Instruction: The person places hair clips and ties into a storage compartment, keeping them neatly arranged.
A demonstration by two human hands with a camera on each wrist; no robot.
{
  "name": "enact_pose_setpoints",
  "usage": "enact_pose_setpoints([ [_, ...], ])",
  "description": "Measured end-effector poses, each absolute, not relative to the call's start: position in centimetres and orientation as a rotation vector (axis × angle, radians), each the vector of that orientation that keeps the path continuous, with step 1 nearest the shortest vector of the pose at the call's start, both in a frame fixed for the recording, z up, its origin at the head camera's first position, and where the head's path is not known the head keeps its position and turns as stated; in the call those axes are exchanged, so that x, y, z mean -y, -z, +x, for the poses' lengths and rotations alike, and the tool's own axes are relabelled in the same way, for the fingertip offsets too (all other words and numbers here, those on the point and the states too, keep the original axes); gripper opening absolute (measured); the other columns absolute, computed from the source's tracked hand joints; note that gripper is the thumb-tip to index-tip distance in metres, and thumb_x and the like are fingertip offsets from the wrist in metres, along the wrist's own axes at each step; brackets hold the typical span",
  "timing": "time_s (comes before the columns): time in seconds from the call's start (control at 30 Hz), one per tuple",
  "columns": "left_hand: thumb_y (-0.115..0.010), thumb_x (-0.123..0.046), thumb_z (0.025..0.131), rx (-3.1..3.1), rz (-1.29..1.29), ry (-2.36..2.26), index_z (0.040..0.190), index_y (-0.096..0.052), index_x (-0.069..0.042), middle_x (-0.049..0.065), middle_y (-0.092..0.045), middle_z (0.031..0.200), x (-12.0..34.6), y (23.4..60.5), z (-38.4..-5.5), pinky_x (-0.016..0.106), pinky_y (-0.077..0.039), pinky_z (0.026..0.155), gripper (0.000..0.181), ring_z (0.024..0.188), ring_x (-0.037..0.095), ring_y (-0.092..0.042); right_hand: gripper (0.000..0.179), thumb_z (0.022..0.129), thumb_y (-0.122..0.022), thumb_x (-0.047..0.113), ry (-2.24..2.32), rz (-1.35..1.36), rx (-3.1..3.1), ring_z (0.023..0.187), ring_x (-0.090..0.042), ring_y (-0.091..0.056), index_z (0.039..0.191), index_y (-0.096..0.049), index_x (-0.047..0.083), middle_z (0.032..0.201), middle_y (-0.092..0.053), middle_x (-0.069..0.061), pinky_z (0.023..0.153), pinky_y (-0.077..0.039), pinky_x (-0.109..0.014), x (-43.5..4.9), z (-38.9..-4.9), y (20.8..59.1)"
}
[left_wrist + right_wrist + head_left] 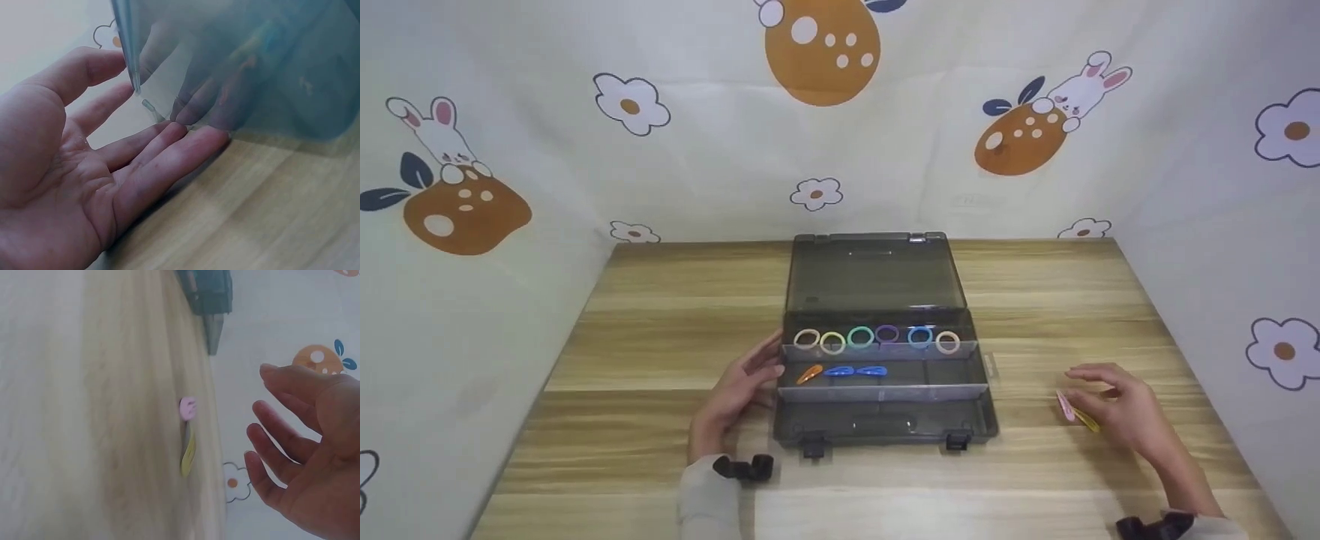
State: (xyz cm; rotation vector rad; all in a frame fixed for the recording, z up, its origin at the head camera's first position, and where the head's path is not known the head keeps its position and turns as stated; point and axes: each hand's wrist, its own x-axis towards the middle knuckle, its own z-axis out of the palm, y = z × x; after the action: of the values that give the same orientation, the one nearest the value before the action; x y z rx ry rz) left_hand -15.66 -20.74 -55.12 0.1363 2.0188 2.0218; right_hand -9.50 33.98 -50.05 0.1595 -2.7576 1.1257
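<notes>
A dark see-through storage box (885,414) lies with its lid folded back. My left hand (742,390) rests at its left side. In the left wrist view the fingers (169,154) are extended, with their tips against the box wall (281,84). My right hand (1129,412) hovers over the table with loosely bent fingers and nothing in them. Close by it on the table lie a pink hair clip (1066,406) and a yellow hair clip (1086,420), end to end in the right wrist view. An orange hair clip (810,373) and two blue hair clips (855,371) occupy the middle compartment.
Several coloured hair ties (861,337) line the back compartment. The box's open lid (877,274) reaches to the table's far edge. Two black latches (958,440) stick out at the front. Patterned cloth (720,165) walls off the wooden table (660,315) behind and at both sides.
</notes>
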Motion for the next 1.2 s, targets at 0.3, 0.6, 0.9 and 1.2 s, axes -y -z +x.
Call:
enact_pose_setpoints([
  [0.3,-0.062,-0.01,0.097,-1.938,0.13,-2.047,0.157,-0.033,-0.013,0.02,-0.035,0.16,21.0,55.0,-15.6,0.037,-0.062,0.072,0.067,0.142,0.038,-0.041,0.038,0.084,-0.081,0.029,-1.068,0.025,3.01,0.111,-0.036,-0.067,0.111,-0.072,0.004,0.119,-0.066,-0.02,0.09,-0.057,-0.036,-34.8,-9.2,50.7],
  [0.6,-0.062,-0.011,0.098,-1.921,0.121,-2.028,0.158,-0.03,-0.016,0.022,-0.035,0.16,21.1,54.9,-15.6,0.036,-0.061,0.064,0.069,0.125,0.034,-0.059,0.036,0.077,-0.086,0.029,-0.948,-0.019,3.065,0.101,-0.033,-0.06,0.096,-0.072,0.003,0.109,-0.062,-0.022,0.085,-0.049,-0.043,-34.2,-9.9,51.0],
  [0.9,-0.059,-0.009,0.098,-1.93,0.136,-2.032,0.158,-0.03,-0.014,0.02,-0.034,0.161,21.0,54.7,-15.5,0.037,-0.062,0.07,0.067,0.134,0.038,-0.052,0.021,0.081,-0.083,0.024,-0.908,-0.075,3.063,0.099,-0.032,-0.058,0.085,-0.073,0.007,0.106,-0.062,-0.021,0.085,-0.047,-0.046,-33.9,-10.0,50.9],
  [1.2,-0.061,-0.006,0.096,-2.003,0.14,-2.04,0.156,-0.034,-0.009,0.021,-0.038,0.159,20.8,54.9,-15.6,0.023,-0.046,0.104,0.066,0.145,0.038,-0.039,0.018,0.083,-0.079,0.014,-0.85,-0.046,3.043,0.103,-0.045,-0.06,0.093,-0.075,0.0,0.112,-0.062,-0.03,0.09,-0.047,-0.061,-33.9,-10.3,51.0],
])
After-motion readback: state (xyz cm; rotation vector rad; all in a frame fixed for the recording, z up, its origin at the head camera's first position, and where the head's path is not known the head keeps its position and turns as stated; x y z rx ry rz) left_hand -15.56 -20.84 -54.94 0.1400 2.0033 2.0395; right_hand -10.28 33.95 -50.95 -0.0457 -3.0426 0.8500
